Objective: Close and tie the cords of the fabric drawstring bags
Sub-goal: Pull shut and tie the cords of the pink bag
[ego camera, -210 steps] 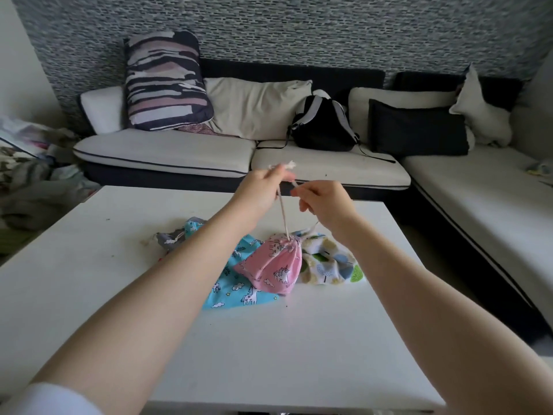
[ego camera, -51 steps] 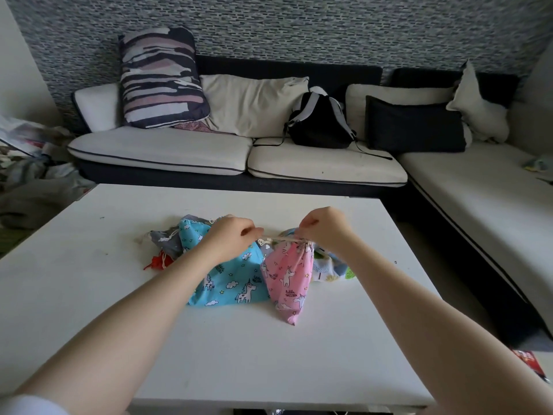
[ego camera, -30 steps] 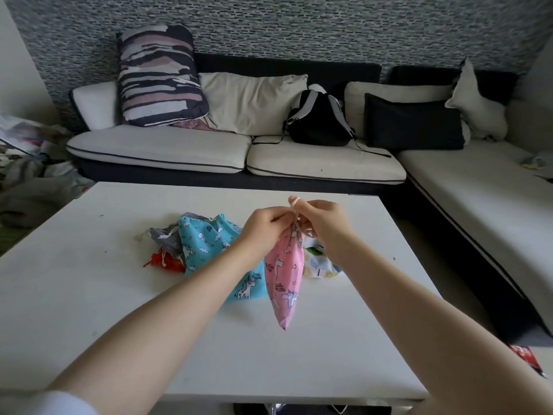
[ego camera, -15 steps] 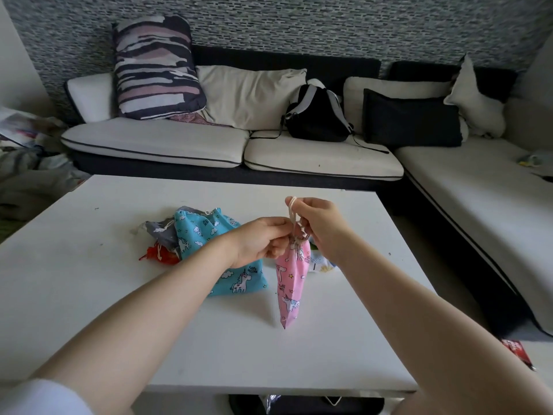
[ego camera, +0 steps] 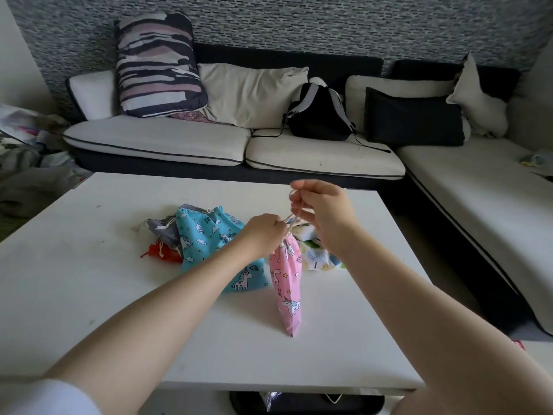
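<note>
The pink bag [ego camera: 286, 283] is hanging by its cream cord [ego camera: 291, 220], its mouth gathered tight just below the fingers and its bottom corner touching the white surface [ego camera: 89, 265]. The left hand [ego camera: 263, 235] is pinching the cord close above the gathered neck; the right hand [ego camera: 321, 211] is curling its fingers around the cord loops just above and to the right. The bag is looking thin, soft and light, likely empty, so it is going to swing and twist freely. The cord is limp and slim, best taken near the neck. Left of the fingers are lying a blue bag [ego camera: 209, 241], a grey bag [ego camera: 163, 233] and a red bag [ego camera: 161, 253]; a patterned white bag [ego camera: 318, 256] is lying under the right wrist.
</note>
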